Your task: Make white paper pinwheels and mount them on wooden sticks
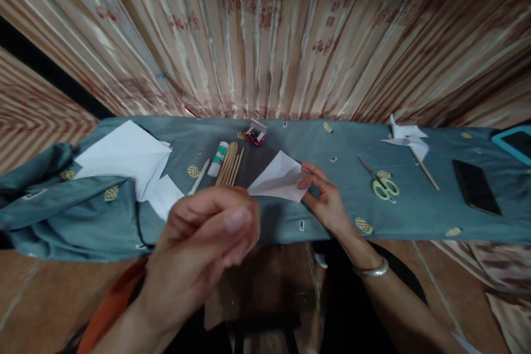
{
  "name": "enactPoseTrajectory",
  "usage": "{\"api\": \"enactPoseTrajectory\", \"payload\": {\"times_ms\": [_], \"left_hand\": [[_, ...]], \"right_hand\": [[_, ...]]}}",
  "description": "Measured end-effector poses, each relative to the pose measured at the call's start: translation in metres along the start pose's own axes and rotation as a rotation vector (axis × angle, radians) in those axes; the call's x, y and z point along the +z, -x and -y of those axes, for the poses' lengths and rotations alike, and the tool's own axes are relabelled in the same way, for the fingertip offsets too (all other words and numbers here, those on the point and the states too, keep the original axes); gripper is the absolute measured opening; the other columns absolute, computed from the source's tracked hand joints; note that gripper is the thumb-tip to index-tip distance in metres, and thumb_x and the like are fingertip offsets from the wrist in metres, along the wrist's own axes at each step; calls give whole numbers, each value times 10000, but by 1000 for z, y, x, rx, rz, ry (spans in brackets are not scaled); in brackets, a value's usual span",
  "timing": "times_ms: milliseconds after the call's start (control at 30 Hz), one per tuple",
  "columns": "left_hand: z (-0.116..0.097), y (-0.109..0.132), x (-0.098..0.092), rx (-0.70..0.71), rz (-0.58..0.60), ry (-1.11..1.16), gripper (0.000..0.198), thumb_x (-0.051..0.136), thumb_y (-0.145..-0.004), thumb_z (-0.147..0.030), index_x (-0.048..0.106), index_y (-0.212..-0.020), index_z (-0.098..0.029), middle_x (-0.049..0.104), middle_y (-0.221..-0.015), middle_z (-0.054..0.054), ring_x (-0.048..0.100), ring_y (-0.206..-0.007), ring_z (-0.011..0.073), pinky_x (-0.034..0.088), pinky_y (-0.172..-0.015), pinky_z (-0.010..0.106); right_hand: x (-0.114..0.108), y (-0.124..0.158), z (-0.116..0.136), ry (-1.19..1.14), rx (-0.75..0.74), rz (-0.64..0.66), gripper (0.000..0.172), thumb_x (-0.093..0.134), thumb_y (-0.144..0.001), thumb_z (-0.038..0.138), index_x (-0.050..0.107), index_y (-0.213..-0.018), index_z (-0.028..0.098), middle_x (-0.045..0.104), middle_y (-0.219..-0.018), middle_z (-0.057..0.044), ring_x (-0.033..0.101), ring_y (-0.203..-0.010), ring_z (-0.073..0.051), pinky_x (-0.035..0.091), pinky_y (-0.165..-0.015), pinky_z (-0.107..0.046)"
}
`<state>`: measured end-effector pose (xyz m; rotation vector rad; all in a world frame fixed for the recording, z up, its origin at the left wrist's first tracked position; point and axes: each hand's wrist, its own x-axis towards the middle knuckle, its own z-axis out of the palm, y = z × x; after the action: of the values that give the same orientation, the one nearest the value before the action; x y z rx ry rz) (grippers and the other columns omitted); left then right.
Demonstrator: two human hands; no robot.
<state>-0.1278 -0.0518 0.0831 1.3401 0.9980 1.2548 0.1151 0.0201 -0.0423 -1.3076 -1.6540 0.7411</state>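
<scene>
My right hand point(326, 196) pinches the right edge of a folded piece of white paper point(279, 178), held just over the table. Close to the camera, my left hand point(211, 232) is raised with the fingers curled in and the thumb pressed against them. Anything inside that grip is hidden. Beyond the left hand lie several thin wooden sticks point(230, 163), a glue stick point(218, 159) with a green and white label, and a white pen point(199, 176). Farther back stands an opened small red box point(255, 134) with small dark pieces in it.
White paper sheets point(124, 149) lie at the left of the green tablecloth point(286, 227), beside bunched cloth. To the right are green-handled scissors point(384, 185), a paper pinwheel point(409, 137) on a stick, a dark phone point(476, 187) and a blue-edged device point(514, 142). A curtain point(265, 38) hangs behind.
</scene>
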Motion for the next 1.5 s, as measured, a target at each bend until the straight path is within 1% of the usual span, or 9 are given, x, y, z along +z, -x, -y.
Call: {"api": "enactPoseTrajectory", "payload": {"times_ms": [100,167,267,467,633,867,1100,1300,1500], "left_hand": [[35,-28,18,48,78,-149,262,559,-925,-339,689,-783,-160,628,-634,1,564,-557,103,480,-529,213],[69,-37,24,139,100,-355,181,568,-911,-265,700,-982,-164,714,-887,62,661,-804,160,552,-722,277],[111,-38,22,272,166,-604,290,510,-923,-198,641,-1180,-172,674,-1173,118,611,-1110,225,518,-961,407],[146,-34,14,307,330,-858,359,469,-944,-191,570,-1288,-183,606,-1327,130,490,-1312,260,440,-1078,503],[155,-33,11,314,321,-901,376,501,-941,-241,551,-1306,-161,578,-1352,152,469,-1329,273,435,-1082,503],[158,-39,1,247,165,-905,400,610,-870,-282,598,-1260,-197,362,-1529,148,314,-1421,348,355,-1110,570],[146,-50,-3,-30,193,-673,317,596,-840,-334,701,-1110,-205,636,-1250,119,642,-1085,260,529,-944,428],[137,-52,3,-227,141,-512,336,654,-758,-385,746,-1021,-196,731,-1089,100,689,-972,254,560,-824,355],[127,-55,3,-208,36,-512,339,651,-740,-359,741,-1031,-211,727,-1139,75,661,-1092,259,529,-945,379]], "right_hand": [[-1,9,-7,64,-14,59,22,614,-784,206,625,-798,220,513,-1403,-105,498,-1295,-255,377,-1091,-458],[-2,15,-9,138,-43,75,44,601,-794,190,625,-813,222,465,-1454,-100,439,-1347,-266,354,-1107,-475],[-5,24,-8,244,-100,94,97,571,-799,152,621,-844,221,387,-1516,-87,372,-1392,-286,337,-1110,-508],[-10,35,-6,409,-194,170,213,515,-824,94,639,-950,213,348,-1527,-118,372,-1379,-299,347,-1087,-516],[-13,40,-7,455,-225,183,229,484,-855,91,665,-947,195,393,-1496,-139,397,-1356,-300,365,-1070,-512],[-8,42,-9,424,-227,179,297,465,-816,44,698,-939,182,428,-1485,-130,430,-1337,-289,389,-1063,-484],[-5,39,-9,391,-220,177,259,480,-821,57,693,-886,188,458,-1466,-126,473,-1296,-276,423,-1031,-474],[-4,36,-7,385,-219,166,238,487,-824,75,688,-861,198,483,-1447,-121,484,-1299,-265,432,-1035,-465],[-61,12,-32,551,-104,-155,251,456,-907,220,674,-1033,218,600,-1316,-121,569,-1209,-250,446,-1037,-454]]}}
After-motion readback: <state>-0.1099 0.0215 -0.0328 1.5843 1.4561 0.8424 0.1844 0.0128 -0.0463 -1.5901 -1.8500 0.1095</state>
